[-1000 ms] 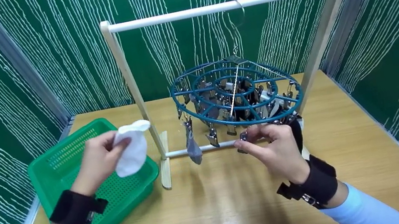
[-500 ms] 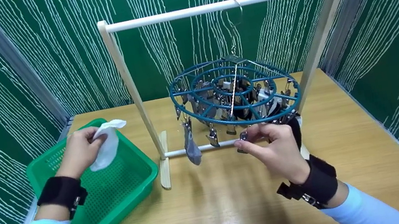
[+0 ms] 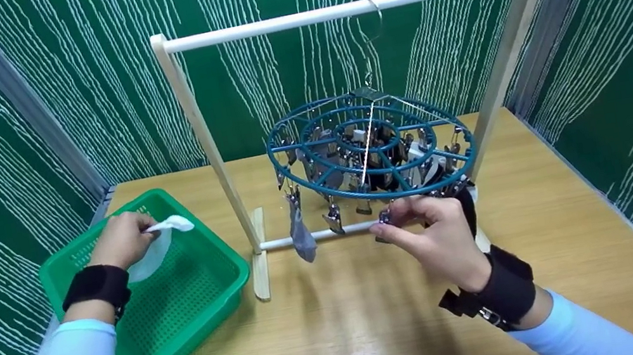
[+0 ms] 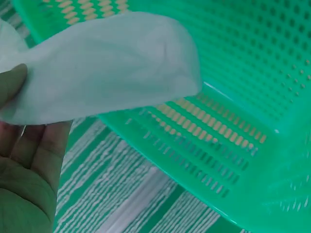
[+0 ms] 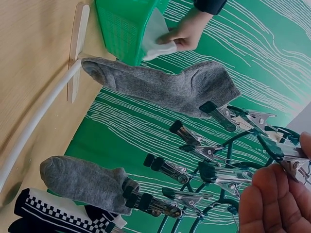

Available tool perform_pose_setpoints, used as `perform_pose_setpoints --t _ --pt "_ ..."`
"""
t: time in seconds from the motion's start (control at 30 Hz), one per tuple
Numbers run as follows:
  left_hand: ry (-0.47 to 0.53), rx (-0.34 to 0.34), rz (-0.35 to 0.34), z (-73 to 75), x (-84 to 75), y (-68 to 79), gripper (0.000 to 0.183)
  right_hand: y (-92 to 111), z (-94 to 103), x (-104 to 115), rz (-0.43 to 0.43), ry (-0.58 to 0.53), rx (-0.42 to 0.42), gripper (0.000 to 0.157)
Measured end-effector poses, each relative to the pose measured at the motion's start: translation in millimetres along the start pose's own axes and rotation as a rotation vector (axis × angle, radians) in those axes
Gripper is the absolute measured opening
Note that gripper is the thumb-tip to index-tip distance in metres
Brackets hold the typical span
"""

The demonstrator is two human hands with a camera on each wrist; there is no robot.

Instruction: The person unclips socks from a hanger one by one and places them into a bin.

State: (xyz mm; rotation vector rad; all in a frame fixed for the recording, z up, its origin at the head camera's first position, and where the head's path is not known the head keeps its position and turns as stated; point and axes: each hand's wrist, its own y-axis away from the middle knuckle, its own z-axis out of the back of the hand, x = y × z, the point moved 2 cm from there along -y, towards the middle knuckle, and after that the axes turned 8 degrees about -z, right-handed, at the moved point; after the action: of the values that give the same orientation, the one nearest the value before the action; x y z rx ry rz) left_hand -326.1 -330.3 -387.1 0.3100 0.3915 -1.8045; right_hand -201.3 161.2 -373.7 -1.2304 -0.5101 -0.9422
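My left hand (image 3: 124, 240) pinches a white sock (image 4: 116, 68) above the green basket (image 3: 188, 335); its loose end points right in the head view. With thumb and fingers, my right hand (image 3: 438, 234) pinches a metal clip (image 5: 286, 155) on the near edge of the round teal drying hanger (image 3: 371, 195). Whether the clip's jaws are parted is hard to make out. A grey sock (image 5: 160, 85) dangles from a clip on the hanger's left side. Farther in, another grey sock (image 5: 87, 182) and a black-and-white checked sock (image 5: 58, 208) hang.
The hanger hooks over the white bar (image 3: 265, 27) of a wooden rack. Its left post (image 3: 207, 138) stands between the basket and the hanger. Several unused clips hang from the rings, among them a clip (image 3: 333, 219) left of my right hand. Green patterned walls enclose the table (image 3: 331, 342).
My left hand has moved left and slightly down over the basket, carrying the white sock. My right hand keeps its pinch on the clip, almost unmoved.
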Motion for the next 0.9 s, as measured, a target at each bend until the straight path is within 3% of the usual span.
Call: perform_pose_setpoints --t 0.23,0.4,0.57,0.63,0.8,0.9 --pt "-0.166 0.031 0.016 -15.5 8.6 -6.3 0.017 0 -0.4 0 0.002 -0.006 0.011 0.016" --pt "-0.331 0.015 -0.057 -31.8 9.0 -8.8 0.021 0 -0.3 0 0.001 -0.010 0.026 0.016" --pt "-0.385 0.066 -0.101 -53.4 9.0 -12.8 0.015 0 -0.6 0 -0.012 -0.014 0.032 0.016" --pt "-0.392 0.089 -0.122 -68.5 22.2 -21.6 0.012 0 -0.9 1 -0.016 -0.016 0.033 0.016" --pt "-0.411 0.176 -0.177 -113.7 73.1 -48.7 0.009 0 -1.7 0 -0.017 -0.018 0.031 0.017" --pt "-0.378 0.276 -0.136 -121.0 74.3 -50.8 0.009 0 -2.2 0 -0.013 -0.019 0.028 0.017"
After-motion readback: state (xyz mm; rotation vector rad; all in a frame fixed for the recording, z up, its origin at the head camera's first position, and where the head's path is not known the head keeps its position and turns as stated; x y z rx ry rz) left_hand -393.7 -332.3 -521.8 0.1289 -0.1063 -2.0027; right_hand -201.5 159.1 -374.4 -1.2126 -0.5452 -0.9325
